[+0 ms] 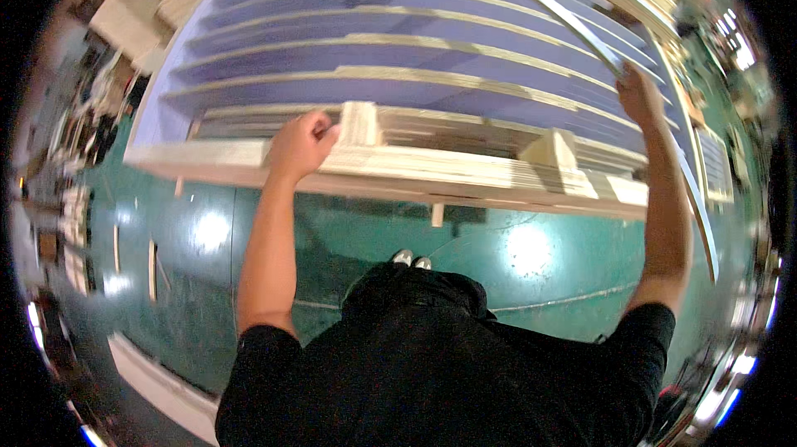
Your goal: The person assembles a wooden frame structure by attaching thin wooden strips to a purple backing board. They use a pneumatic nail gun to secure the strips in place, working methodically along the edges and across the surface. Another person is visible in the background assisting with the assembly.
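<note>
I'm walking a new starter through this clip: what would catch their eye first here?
First the big wooden frame with purple-blue panels and pale slats, filling the upper half. The left hand is closed by a small upright block at its near edge, while the right hand grips a long thin strip curving across the upper right. Below lies a glossy green floor.

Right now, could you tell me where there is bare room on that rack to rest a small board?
The purple shelf surfaces between the pale wooden slats lie bare. The front ledge is crowded with stacked light wood pieces beside the left hand.
</note>
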The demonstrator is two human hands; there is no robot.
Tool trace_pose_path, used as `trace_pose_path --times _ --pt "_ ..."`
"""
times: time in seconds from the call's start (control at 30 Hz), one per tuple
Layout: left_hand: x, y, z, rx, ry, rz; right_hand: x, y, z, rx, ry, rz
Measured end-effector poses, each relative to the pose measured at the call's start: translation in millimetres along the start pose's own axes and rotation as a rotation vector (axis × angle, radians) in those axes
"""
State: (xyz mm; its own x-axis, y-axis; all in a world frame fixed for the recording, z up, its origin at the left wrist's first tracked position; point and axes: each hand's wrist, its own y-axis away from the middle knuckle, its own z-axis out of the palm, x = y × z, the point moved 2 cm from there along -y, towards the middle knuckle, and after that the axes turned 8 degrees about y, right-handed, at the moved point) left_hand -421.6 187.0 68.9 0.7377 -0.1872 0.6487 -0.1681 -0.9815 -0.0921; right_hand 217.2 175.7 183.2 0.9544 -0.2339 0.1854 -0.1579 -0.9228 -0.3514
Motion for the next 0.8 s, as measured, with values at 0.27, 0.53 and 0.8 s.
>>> trace_pose_path --times 0.27,0.53,0.8 --pt "80.0 -13.0 -11.3 0.236 0.147 0.578 -9.0 37.9 -47.3 -0.226 -0.231 -0.214" --pt "150.1 -72.3 48.0 0.193 -0.378 0.813 -161.4 29.8 -38.6 -0.367 -0.357 -0.522" --pt "109.9 -81.6 68.9 -0.376 -0.351 0.506 -211.6 37.7 18.8 -0.443 -0.486 -0.628"
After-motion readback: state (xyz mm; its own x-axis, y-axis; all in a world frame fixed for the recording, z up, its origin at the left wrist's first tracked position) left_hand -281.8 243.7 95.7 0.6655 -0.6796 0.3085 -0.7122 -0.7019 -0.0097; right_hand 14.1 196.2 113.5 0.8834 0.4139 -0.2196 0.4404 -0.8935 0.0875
